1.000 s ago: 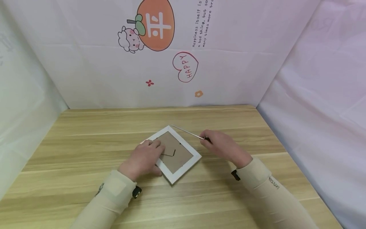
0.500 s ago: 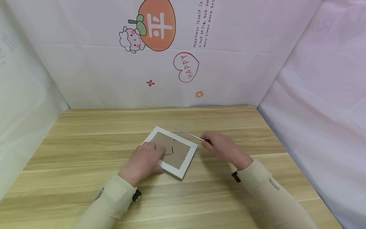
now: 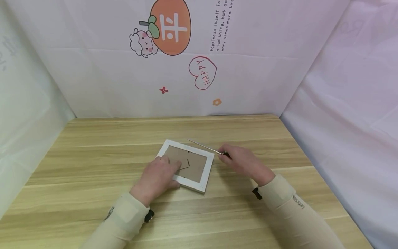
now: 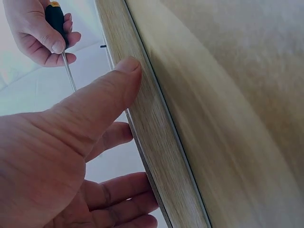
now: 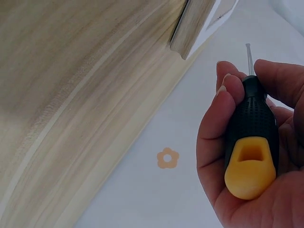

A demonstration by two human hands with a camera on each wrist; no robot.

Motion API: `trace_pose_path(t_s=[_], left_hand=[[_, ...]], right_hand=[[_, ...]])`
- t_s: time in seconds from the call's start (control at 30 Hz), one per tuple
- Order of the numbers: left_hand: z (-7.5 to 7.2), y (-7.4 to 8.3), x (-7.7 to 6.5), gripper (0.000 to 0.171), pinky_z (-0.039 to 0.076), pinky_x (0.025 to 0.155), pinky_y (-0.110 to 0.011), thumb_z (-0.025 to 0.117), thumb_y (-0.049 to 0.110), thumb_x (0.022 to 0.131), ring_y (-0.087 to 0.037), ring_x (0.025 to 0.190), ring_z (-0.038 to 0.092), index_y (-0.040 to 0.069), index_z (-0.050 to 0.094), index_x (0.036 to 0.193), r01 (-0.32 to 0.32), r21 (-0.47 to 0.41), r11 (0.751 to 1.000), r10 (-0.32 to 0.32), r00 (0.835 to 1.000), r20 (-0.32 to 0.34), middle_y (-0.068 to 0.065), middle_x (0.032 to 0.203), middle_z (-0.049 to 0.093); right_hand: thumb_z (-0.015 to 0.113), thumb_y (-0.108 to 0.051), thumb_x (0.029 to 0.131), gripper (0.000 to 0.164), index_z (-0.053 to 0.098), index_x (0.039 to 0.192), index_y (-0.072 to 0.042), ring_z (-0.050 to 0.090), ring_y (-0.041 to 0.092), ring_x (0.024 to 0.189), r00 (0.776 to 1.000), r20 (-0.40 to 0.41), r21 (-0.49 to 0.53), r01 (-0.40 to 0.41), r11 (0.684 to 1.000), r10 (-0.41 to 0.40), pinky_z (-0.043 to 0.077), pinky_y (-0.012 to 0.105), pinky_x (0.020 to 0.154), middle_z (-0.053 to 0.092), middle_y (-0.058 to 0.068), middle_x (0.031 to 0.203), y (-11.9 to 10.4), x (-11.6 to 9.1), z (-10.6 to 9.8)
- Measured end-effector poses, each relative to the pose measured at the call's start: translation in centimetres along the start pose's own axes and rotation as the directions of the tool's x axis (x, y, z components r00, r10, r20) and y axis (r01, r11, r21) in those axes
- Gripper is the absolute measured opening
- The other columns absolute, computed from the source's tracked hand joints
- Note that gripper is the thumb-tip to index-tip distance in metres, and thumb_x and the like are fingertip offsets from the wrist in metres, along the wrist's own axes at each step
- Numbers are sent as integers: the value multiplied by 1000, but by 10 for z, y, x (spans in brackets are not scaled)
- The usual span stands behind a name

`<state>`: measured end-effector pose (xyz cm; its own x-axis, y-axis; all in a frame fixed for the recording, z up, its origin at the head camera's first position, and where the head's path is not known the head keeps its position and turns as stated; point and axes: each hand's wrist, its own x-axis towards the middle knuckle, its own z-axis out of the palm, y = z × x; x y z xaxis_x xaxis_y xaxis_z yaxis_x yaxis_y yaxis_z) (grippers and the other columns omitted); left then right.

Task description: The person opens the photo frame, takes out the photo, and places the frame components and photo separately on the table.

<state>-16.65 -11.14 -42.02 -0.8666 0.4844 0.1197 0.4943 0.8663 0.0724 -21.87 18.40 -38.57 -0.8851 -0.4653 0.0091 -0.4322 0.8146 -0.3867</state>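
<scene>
A picture frame lies back side up on the table, its white border around a brown backing board. Small dark tabs sit along the board's edges. My left hand holds the frame's near left part, fingers over the back. In the left wrist view the thumb presses on the frame's side edge. A screwdriver with a black and yellow handle is gripped in my right hand. Its thin metal shaft points left, just beyond the frame's far edge.
The wood-grain table is bounded by a white printed cloth at the back and plain-looking white cloth on both sides. Black straps show at both wrists.
The frame has turned counterclockwise under my left hand, from a diamond stance to nearly level with the table's back edge. The right hand with the screwdriver has barely shifted.
</scene>
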Motion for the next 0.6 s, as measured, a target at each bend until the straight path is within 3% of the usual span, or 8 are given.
trace_pose_path(t_s=[0.37, 0.6], left_hand=[[3, 9, -2, 67, 41, 58, -33, 79, 53, 71, -23, 69, 42, 12, 65, 122, 38, -14, 999, -38, 999, -15, -10, 84, 52], [4, 14, -4, 67, 43, 58, -35, 76, 56, 73, -25, 68, 44, 12, 65, 122, 28, 55, 998, -26, 999, -41, -12, 85, 53]], right_hand=[[56, -31, 97, 23, 66, 112, -16, 50, 10, 69, 1000, -17, -65, 24, 998, -25, 46, 33, 66, 59, -9, 81, 3, -2, 4], [56, -31, 97, 26, 66, 115, -16, 50, 9, 67, 999, -30, -102, 38, 994, -41, 46, 32, 64, 59, -11, 79, 2, -4, 5]])
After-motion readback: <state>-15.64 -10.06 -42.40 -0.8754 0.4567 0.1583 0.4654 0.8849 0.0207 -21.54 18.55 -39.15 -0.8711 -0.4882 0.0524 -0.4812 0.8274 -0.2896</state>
